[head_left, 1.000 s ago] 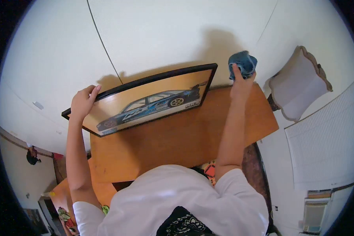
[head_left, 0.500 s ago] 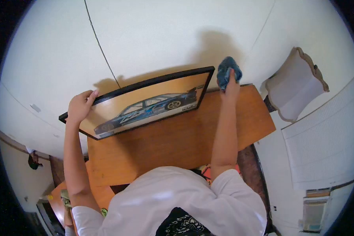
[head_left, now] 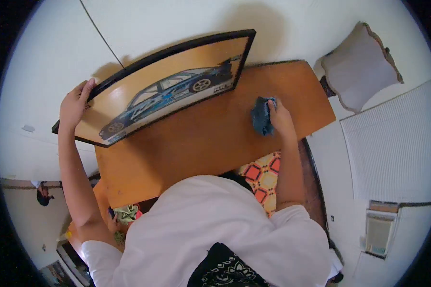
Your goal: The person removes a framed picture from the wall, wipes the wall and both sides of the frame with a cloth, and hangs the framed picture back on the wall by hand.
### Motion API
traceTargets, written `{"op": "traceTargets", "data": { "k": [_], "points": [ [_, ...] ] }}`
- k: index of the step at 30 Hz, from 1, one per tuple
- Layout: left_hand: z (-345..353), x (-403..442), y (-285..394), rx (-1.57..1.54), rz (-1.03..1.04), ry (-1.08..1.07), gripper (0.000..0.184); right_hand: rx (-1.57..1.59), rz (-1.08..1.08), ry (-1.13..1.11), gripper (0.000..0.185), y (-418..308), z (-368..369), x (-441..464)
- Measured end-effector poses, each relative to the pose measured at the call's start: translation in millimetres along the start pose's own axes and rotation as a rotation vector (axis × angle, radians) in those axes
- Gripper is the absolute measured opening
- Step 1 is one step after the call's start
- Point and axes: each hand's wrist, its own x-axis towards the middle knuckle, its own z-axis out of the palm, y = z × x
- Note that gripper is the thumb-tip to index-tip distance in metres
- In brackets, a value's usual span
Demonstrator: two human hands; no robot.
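Note:
A black-framed picture of a blue and black car [head_left: 165, 91] leans back toward the white wall on a brown wooden table [head_left: 191, 148]. My left hand [head_left: 75, 106] grips the frame's upper left corner, thumb on the top edge. In my right hand [head_left: 280, 117] is a bunched blue cloth [head_left: 262, 116], held above or on the right part of the tabletop, to the right of the frame. Whether the cloth touches the wood I cannot tell.
A lampshade [head_left: 361, 67] stands beyond the table's right end, near a white blind [head_left: 392, 148]. Below the table's front edge is a patterned orange and yellow fabric [head_left: 261, 177]. Green cloth [head_left: 127, 214] and part of another person's hand [head_left: 113, 223] show at lower left.
My right hand has brought the blue cloth down from beside the wall to the tabletop area. The view has shifted, and my left hand keeps its hold on the frame.

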Motion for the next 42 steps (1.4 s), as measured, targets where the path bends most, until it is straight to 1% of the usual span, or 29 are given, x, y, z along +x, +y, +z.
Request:
{"op": "traceTargets", "data": {
  "k": [2,3,5,6,8,11,13,14,16,17,19,22,24,27,30,32,34,36,39,40,42],
  "points": [
    [-2.8,-0.7,2.6,-0.01,-0.051,-0.015,0.05,-0.14,-0.15,0.147,0.044,36.5,20.2,6.6],
    [-6.3,-2.6,9.4,-0.008,-0.074,-0.052,0.049,-0.166,-0.172,0.187,0.043,38.3,14.2,5.0],
    [-6.1,-1.0,7.0,-0.042,-0.107,-0.077,0.056,-0.217,-0.22,0.272,0.043,39.4,-0.7,5.8],
    [-4.9,-0.7,6.5,-0.061,-0.124,-0.088,0.059,-0.153,-0.185,0.225,0.042,34.5,-9.9,4.9],
    [-2.2,-1.5,5.5,-0.098,-0.099,-0.057,0.06,-0.024,-0.114,0.136,0.042,19.9,-28.8,1.7],
    [-0.5,3.3,-2.8,-0.1,-0.061,-0.068,0.057,0.12,-0.129,0.113,0.044,-0.3,-50.2,0.1],
    [-4.1,3.5,-1.8,-0.054,-0.015,-0.075,0.051,0.175,-0.165,0.169,0.044,-6.1,-55.5,6.7],
    [-4.2,3.3,-1.3,-0.051,-0.02,-0.076,0.052,0.203,-0.183,0.196,0.045,-8.7,-58.7,9.8],
    [-4.3,2.9,-0.6,-0.046,-0.029,-0.074,0.053,0.294,-0.147,0.245,0.044,-17.1,-70.5,14.6],
    [-1.7,3.9,-5.1,-0.006,0.029,-0.044,0.055,0.341,-0.13,0.269,0.043,-21.2,-75.7,15.5],
    [3.2,4.6,-12.8,0.074,0.143,0.018,0.058,0.698,-0.033,0.224,0.042,-23.8,-85.5,16.4],
    [-2.4,0.3,-0.7,-0.009,-0.022,-0.037,0.057,1.14,0.049,0.172,0.038,-25.7,-96.7,16.3],
    [-2.5,-1.1,0.3,-0.015,-0.014,-0.025,0.056,1.467,0.069,0.135,0.038,-3.3,-88.0,27.1],
    [-1.0,-0.4,-1.5,-0.016,0.006,-0.003,0.056,1.573,0.199,0.232,0.033,18.3,-73.3,27.0],
    [-1.9,-1.2,1.3,-0.021,-0.009,-0.011,0.056,1.391,0.324,0.283,0.027,83.3,-25.4,44.1],
    [-1.8,-2.0,2.6,-0.018,-0.026,-0.024,0.056,0.636,0.237,0.447,0.031,161.4,34.5,60.1],
    [-2.3,-1.2,2.6,-0.002,-0.036,-0.023,0.056,0.091,0.123,0.572,0.041,164.0,42.7,50.5],
    [-2.6,-0.9,3.0,0.01,-0.051,-0.014,0.057,-0.245,-0.004,0.689,0.055,110.9,20.8,18.1],
    [-0.9,-1.2,3.6,0.0,-0.074,-0.003,0.056,-0.21,-0.357,0.27,0.058,112.7,23.4,38.9],
    [-1.5,-1.2,4.5,-0.008,-0.081,-0.001,0.056,-0.301,-0.303,0.273,0.057,101.4,24.6,36.0],
    [-7.3,-2.2,14.9,-0.005,-0.149,-0.073,0.056,-0.487,-0.193,0.279,0.054,75.4,30.3,31.6]
  ]
}}
